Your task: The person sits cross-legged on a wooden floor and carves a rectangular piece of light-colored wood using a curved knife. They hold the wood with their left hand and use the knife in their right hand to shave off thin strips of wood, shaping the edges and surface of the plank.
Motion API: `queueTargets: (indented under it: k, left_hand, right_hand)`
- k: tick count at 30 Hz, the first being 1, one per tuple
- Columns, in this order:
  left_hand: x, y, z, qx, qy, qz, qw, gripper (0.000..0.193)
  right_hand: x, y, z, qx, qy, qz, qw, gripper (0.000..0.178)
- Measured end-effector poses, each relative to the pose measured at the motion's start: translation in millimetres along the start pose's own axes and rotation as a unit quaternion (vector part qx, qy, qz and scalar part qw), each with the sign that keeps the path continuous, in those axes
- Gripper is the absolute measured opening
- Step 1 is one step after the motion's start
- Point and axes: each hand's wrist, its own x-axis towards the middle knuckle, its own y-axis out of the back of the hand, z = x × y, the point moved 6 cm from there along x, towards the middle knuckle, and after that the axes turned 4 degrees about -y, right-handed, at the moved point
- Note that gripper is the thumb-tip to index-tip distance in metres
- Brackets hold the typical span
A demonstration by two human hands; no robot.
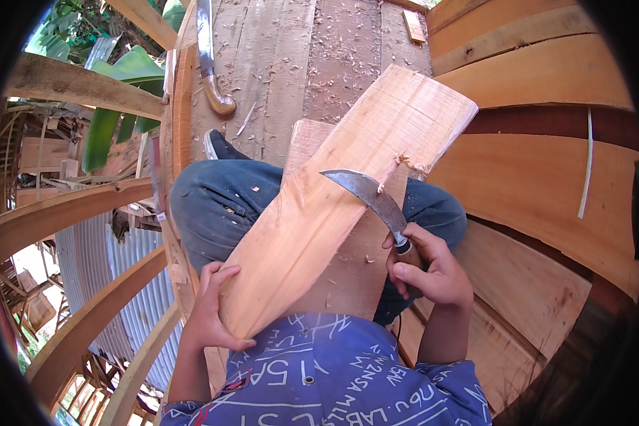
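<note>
A thick wooden board slants across my lap, its wide end far right and its narrow end close to my shirt. My left hand is closed around that narrow end, thumb and fingers on opposite edges. In my right hand is the handle of a curved knife. Its hooked blade lies across the board's right edge with the tip pointing left. Curled shavings cling to that edge just beyond the blade. Beneath the board, another wooden piece rests between my legs.
On the plank floor, strewn with shavings, a long machete with a wooden handle lies far left. A small wood block sits at the far right. Plank walls rise on the right; an open rail frame borders the left.
</note>
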Motion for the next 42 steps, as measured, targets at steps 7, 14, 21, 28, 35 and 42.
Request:
queueTargets:
  k: [7,14,21,28,35,42]
  left_hand:
    - [-1,3,0,-0.016,0.001,-0.008,1.000,0.118]
    - [0,3,1,-0.018,0.005,-0.012,1.000,0.119]
    - [3,2,6,0.008,-0.004,-0.001,1.000,0.118]
    - [-5,-1,0,-0.015,-0.005,0.000,1.000,0.119]
    - [2,1,3,-0.009,-0.010,-0.002,1.000,0.120]
    - [2,1,1,-0.026,-0.005,-0.008,1.000,0.119]
  right_hand:
    - [-10,-1,19,-0.023,0.000,0.083,0.996,0.030]
    - [-10,-22,18,-0.043,-0.002,0.051,0.998,0.025]
    - [-14,15,19,0.109,-0.053,0.030,0.992,0.030]
    - [-17,25,19,0.101,-0.022,0.082,0.991,0.029]
    - [-18,15,16,-0.007,-0.013,0.171,0.985,0.022]
    - [-23,14,23,-0.112,-0.006,0.156,0.981,0.026]
